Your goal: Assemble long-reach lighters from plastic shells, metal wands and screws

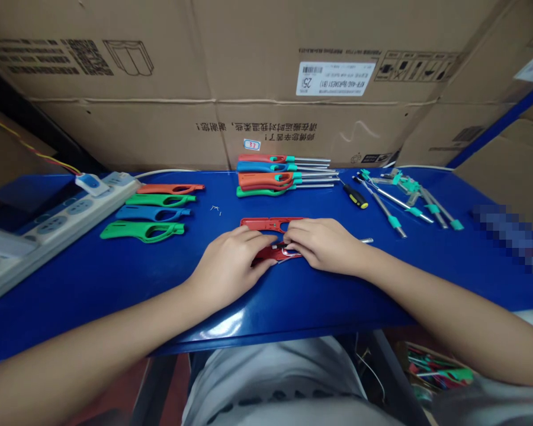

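Observation:
My left hand [233, 263] grips a red lighter half-shell [266, 253] just above the blue table. A small black part [279, 245] and a thin white wire [289, 252] show in its hollow. My right hand [322, 244] is closed at the other end of this half-shell, fingertips pinched over the wire; what they hold is hidden. Right behind both hands lies a second red half-shell [264, 224] with its inside facing up. A metal tube end [366, 241] sticks out past my right hand.
Several lighter handles [148, 231] lie at left beside a power strip [62, 228]. Assembled lighters [266, 180] are stacked at the back. Tiny screws [215, 208], a screwdriver [354, 195] and metal tubes with green ends [387, 212] lie around. Cardboard [160, 127] walls the back.

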The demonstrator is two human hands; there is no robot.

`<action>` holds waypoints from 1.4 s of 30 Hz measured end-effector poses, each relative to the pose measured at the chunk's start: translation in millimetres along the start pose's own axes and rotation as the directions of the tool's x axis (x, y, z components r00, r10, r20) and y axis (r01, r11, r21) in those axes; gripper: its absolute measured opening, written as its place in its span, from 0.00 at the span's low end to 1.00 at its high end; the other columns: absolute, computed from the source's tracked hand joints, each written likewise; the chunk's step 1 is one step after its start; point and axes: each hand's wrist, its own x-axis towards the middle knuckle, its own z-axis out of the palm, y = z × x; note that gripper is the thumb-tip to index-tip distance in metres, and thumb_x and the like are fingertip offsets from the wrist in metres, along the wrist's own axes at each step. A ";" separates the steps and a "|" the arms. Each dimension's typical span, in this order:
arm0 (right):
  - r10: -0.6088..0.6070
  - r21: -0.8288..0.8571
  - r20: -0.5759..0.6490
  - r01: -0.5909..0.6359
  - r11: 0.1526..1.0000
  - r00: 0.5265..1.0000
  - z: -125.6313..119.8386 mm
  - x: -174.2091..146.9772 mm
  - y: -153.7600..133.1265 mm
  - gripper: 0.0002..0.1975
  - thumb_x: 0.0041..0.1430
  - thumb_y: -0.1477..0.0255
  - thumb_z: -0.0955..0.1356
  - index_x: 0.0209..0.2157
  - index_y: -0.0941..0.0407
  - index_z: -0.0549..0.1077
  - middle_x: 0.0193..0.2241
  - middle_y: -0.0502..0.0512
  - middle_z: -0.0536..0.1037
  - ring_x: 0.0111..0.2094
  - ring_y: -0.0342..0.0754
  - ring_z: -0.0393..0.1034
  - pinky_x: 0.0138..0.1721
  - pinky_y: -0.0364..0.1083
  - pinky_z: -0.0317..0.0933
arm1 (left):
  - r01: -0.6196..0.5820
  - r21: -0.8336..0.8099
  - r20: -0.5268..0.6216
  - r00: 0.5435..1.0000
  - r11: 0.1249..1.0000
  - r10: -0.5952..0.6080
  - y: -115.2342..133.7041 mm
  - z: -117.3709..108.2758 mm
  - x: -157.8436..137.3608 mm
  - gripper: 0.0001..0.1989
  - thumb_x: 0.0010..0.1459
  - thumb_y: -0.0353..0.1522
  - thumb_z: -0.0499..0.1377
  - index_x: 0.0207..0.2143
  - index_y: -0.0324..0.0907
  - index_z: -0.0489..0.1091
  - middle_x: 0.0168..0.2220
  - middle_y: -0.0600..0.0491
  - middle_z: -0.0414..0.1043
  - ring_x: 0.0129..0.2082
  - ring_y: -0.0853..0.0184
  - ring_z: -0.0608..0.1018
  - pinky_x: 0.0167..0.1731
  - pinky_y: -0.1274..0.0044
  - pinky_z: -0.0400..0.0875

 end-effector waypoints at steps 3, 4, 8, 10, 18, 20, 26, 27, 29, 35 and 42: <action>-0.012 -0.054 0.019 0.013 0.998 1.000 -2.6 -0.6 -0.9 0.10 0.68 0.75 0.63 0.40 0.58 0.76 0.39 0.57 0.79 0.38 0.49 0.72 0.35 0.46 0.55 | -0.019 -0.010 0.008 1.000 1.000 0.019 0.6 0.3 -0.4 0.13 0.61 0.34 0.64 0.48 0.44 0.76 0.44 0.50 0.80 0.46 0.56 0.79 0.45 0.65 0.75; -0.017 -0.064 0.022 0.018 0.998 1.000 -3.3 -0.9 -1.1 0.10 0.68 0.75 0.63 0.40 0.58 0.76 0.39 0.57 0.79 0.37 0.49 0.72 0.35 0.46 0.54 | -0.023 -0.010 0.008 1.000 1.000 0.023 0.7 0.4 -0.4 0.12 0.62 0.34 0.64 0.48 0.44 0.76 0.44 0.50 0.80 0.46 0.57 0.79 0.46 0.65 0.75; -0.012 -0.051 0.030 0.014 0.999 0.999 -4.8 -1.9 -1.5 0.10 0.68 0.74 0.63 0.40 0.58 0.76 0.38 0.57 0.79 0.36 0.49 0.71 0.34 0.46 0.54 | -0.027 -0.010 -0.007 1.000 1.000 0.027 0.6 0.9 -0.1 0.12 0.61 0.34 0.65 0.48 0.43 0.77 0.43 0.50 0.81 0.45 0.56 0.79 0.44 0.64 0.76; 0.005 -0.022 0.023 -0.004 1.000 1.000 -4.8 -2.2 -1.3 0.10 0.68 0.73 0.63 0.39 0.58 0.75 0.38 0.56 0.79 0.36 0.48 0.71 0.34 0.45 0.54 | -0.022 -0.014 -0.009 1.000 1.000 0.022 0.7 1.1 0.2 0.13 0.60 0.34 0.65 0.48 0.42 0.76 0.43 0.50 0.81 0.45 0.55 0.79 0.44 0.64 0.76; 0.049 0.132 -0.047 -0.042 0.990 0.998 -3.4 -3.4 0.3 0.07 0.67 0.73 0.64 0.38 0.56 0.74 0.38 0.53 0.80 0.37 0.47 0.72 0.34 0.44 0.55 | -0.031 -0.058 -0.013 0.999 0.998 0.030 -0.8 2.6 0.3 0.15 0.60 0.32 0.65 0.50 0.42 0.75 0.46 0.50 0.80 0.46 0.56 0.79 0.46 0.63 0.76; 0.046 0.114 -0.034 -0.042 0.993 0.998 -3.6 -3.3 0.3 0.07 0.67 0.72 0.64 0.38 0.56 0.74 0.38 0.54 0.80 0.38 0.47 0.72 0.35 0.44 0.54 | -0.039 -0.070 -0.017 0.999 0.997 0.038 -1.3 3.4 0.6 0.15 0.60 0.32 0.65 0.50 0.42 0.75 0.46 0.50 0.80 0.46 0.56 0.79 0.48 0.64 0.75; 0.042 0.031 0.041 -0.043 0.999 0.998 -5.4 -1.8 -0.4 0.09 0.68 0.73 0.63 0.38 0.57 0.75 0.38 0.55 0.80 0.37 0.49 0.72 0.35 0.45 0.54 | -0.057 -0.072 -0.010 0.998 0.996 0.056 -1.5 5.2 1.0 0.13 0.62 0.32 0.64 0.49 0.43 0.76 0.44 0.49 0.80 0.45 0.58 0.79 0.49 0.64 0.74; 0.042 0.029 0.050 -0.043 0.999 0.998 -5.6 -1.7 -0.5 0.09 0.68 0.73 0.63 0.38 0.57 0.75 0.38 0.55 0.80 0.37 0.48 0.72 0.35 0.45 0.54 | -0.058 -0.073 -0.012 0.998 0.996 0.058 -1.4 5.2 0.9 0.13 0.62 0.32 0.64 0.49 0.43 0.76 0.44 0.49 0.80 0.45 0.58 0.79 0.49 0.64 0.74; 0.041 0.029 0.058 -0.042 0.999 0.997 -6.1 -1.6 -0.8 0.09 0.68 0.73 0.63 0.38 0.57 0.75 0.38 0.56 0.80 0.37 0.48 0.72 0.35 0.45 0.54 | -0.064 -0.077 -0.013 0.998 0.995 0.063 -1.3 5.1 0.7 0.12 0.62 0.32 0.64 0.49 0.42 0.76 0.44 0.49 0.80 0.45 0.58 0.79 0.48 0.65 0.74; 0.041 0.028 0.077 -0.044 0.999 0.996 -8.8 -0.9 -2.2 0.10 0.68 0.73 0.63 0.38 0.57 0.75 0.39 0.56 0.80 0.37 0.49 0.72 0.35 0.45 0.54 | -0.076 -0.080 0.021 0.997 0.994 0.078 -0.6 4.6 0.6 0.10 0.64 0.33 0.61 0.47 0.44 0.77 0.41 0.50 0.79 0.42 0.60 0.78 0.44 0.67 0.74; 0.036 0.144 0.054 -0.043 0.989 0.998 -4.8 -3.0 2.3 0.09 0.68 0.72 0.63 0.38 0.56 0.74 0.38 0.54 0.80 0.38 0.48 0.73 0.35 0.45 0.54 | -0.124 -0.071 0.013 0.992 0.990 0.125 -0.4 4.2 1.0 0.10 0.65 0.33 0.60 0.47 0.44 0.77 0.41 0.50 0.79 0.42 0.61 0.77 0.44 0.68 0.73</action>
